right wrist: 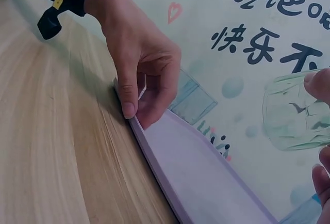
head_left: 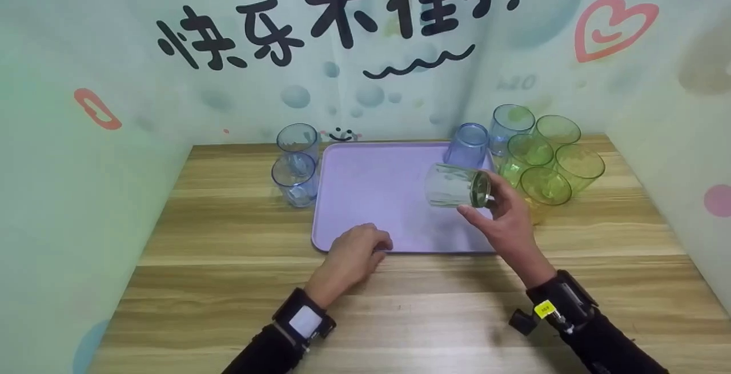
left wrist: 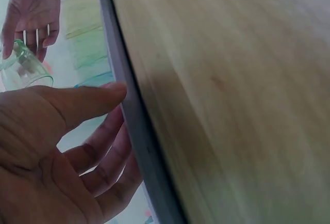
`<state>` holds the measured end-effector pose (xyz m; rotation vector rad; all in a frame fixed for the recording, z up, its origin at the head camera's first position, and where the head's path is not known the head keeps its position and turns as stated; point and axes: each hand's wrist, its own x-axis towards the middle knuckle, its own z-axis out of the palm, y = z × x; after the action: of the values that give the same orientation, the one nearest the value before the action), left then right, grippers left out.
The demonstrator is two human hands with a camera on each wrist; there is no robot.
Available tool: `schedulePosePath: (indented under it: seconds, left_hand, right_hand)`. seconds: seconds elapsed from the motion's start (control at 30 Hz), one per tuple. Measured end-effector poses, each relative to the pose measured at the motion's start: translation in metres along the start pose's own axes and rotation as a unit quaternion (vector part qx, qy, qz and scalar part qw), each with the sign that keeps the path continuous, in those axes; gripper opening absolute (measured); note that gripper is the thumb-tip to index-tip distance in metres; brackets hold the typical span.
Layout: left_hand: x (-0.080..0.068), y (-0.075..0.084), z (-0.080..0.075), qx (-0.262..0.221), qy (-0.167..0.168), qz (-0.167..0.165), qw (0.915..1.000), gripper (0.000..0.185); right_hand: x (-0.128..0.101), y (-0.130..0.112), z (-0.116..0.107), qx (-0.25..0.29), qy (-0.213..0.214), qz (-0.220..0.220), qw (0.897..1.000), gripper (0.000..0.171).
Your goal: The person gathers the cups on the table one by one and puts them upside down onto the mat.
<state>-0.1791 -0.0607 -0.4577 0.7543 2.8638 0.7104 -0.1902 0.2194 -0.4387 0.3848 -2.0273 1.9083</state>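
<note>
Right hand (head_left: 505, 214) raised above the near right part of the tray (head_left: 365, 202), grip pinched round a clear ribbed glass (head_left: 455, 185) — tipped on its side, base toward the palm, mouth pointing left over the tray. Fingertips (right wrist: 317, 84) pressed on the glass wall in the right wrist view; faceted, transparent plastic or glass, faintly green.

Left hand (head_left: 354, 254) set at the tray's near edge, fingers curled, thumb and fingertips on the thin raised rim — a light hold on the lip, as the right wrist view shows (right wrist: 142, 69). From the left wrist view, fingers (left wrist: 98, 157) loosely bent beside the dark edge of the tray (left wrist: 134, 126).

Tray flat, rectangular, lilac, matte, with rounded corners, lying on a wood-grain worktop (head_left: 228, 282) of pale striped planks.

One blue tumbler (head_left: 467, 144) upside down on the far right corner of the tray. Two more blue tumblers (head_left: 296, 163) upright just off the tray's left side, one behind the other, touching or nearly so. Cluster of yellow-green tumblers (head_left: 551, 163) upright to the right of the tray, packed close, with another blue one (head_left: 510, 124) at the back. All smooth, translucent, slightly tapered.

Printed backdrop (head_left: 365, 48) behind, pale green with bubbles, hearts and black brush characters.
</note>
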Motion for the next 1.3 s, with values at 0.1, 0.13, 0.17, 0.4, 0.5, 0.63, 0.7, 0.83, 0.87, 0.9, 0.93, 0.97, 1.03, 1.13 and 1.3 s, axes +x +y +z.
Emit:
schedulePosePath:
  seconds: [0.1, 0.13, 0.17, 0.4, 0.5, 0.63, 0.7, 0.83, 0.87, 0.9, 0.93, 0.97, 1.03, 1.13, 1.3]
  left_hand:
    - [0.001, 0.0, 0.002, 0.005, 0.011, -0.008, 0.9999, 0.013]
    - [0.001, 0.0, 0.002, 0.007, 0.013, -0.01, 0.9998, 0.012]
    - [0.001, 0.001, 0.002, 0.009, 0.015, -0.011, 0.9998, 0.012]
    - [0.002, 0.002, 0.003, 0.015, 0.02, -0.018, 0.9995, 0.01]
    - [0.002, 0.002, 0.003, 0.019, 0.022, -0.016, 0.9994, 0.01]
    - [0.001, 0.002, 0.003, 0.027, 0.034, -0.004, 0.9991, 0.009]
    - [0.0, 0.001, 0.003, 0.03, 0.044, 0.004, 0.9986, 0.008]
    - [0.0, 0.0, 0.003, 0.035, 0.055, 0.01, 0.9978, 0.007]
    - [0.0, 0.0, 0.003, 0.034, 0.055, 0.01, 0.9978, 0.007]
    - [0.0, 0.0, 0.003, 0.033, 0.055, 0.009, 0.9979, 0.007]
    - [0.0, 0.0, 0.003, 0.032, 0.053, 0.008, 0.998, 0.007]
    - [0.0, 0.0, 0.003, 0.032, 0.051, 0.006, 0.9982, 0.007]
    - [0.0, 0.0, 0.003, 0.03, 0.048, 0.005, 0.9984, 0.007]
    - [0.0, 0.0, 0.004, 0.029, 0.043, 0.002, 0.9986, 0.008]
    - [0.0, 0.0, 0.005, 0.029, 0.046, 0.001, 0.9985, 0.008]
  right_hand:
    - [0.004, 0.001, -0.001, -0.017, 0.007, 0.003, 1.0, 0.063]
    - [0.006, 0.002, -0.002, -0.021, 0.008, 0.003, 1.0, 0.063]
    - [0.007, 0.002, -0.002, -0.026, 0.009, 0.004, 1.0, 0.063]
    - [0.017, -0.011, 0.004, -0.093, 0.018, 0.017, 0.995, 0.065]
    - [0.023, -0.009, 0.008, -0.128, 0.028, 0.015, 0.991, 0.066]
    - [0.032, 0.0, 0.009, -0.158, 0.039, 0.013, 0.987, 0.068]
    - [0.036, 0.003, 0.01, -0.171, 0.041, 0.013, 0.984, 0.07]
    - [0.044, 0.005, 0.012, -0.207, 0.04, 0.009, 0.978, 0.071]
    - [0.046, 0.006, 0.012, -0.216, 0.039, 0.008, 0.976, 0.072]
    - [0.047, 0.006, 0.012, -0.224, 0.037, 0.008, 0.974, 0.072]
    - [0.049, 0.006, 0.013, -0.231, 0.035, 0.007, 0.972, 0.072]
    - [0.05, 0.006, 0.013, -0.237, 0.032, 0.007, 0.971, 0.072]
    - [0.053, 0.006, 0.014, -0.243, 0.028, 0.005, 0.97, 0.072]
    - [0.056, 0.007, 0.016, -0.251, 0.022, 0.003, 0.968, 0.072]
    - [0.06, 0.009, 0.017, -0.262, 0.015, 0.007, 0.965, 0.072]
